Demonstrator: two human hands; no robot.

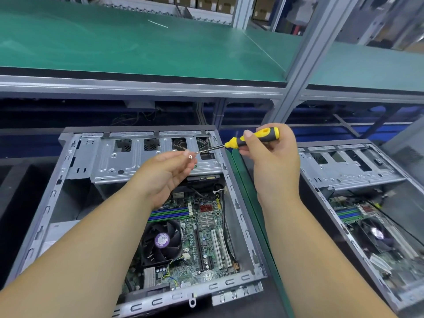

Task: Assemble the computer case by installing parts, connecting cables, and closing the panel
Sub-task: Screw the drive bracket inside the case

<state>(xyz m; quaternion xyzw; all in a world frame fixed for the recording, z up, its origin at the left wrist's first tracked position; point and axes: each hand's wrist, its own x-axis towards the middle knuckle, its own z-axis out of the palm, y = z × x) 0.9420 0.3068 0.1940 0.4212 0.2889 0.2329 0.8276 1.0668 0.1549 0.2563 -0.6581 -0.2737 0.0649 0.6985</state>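
Right hand (270,154) grips screwdriver (243,141), tip pointing left at screw (190,157) pinched by left hand (168,173).

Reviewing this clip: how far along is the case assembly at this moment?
Done: the motherboard and CPU fan sit inside the open case, with some cables in place. In hand: the left hand pinches a small screw, and the right hand holds a yellow-and-black screwdriver with its tip at the screw, above the drive cage. Left: driving that screw and closing the panel, which is not on.
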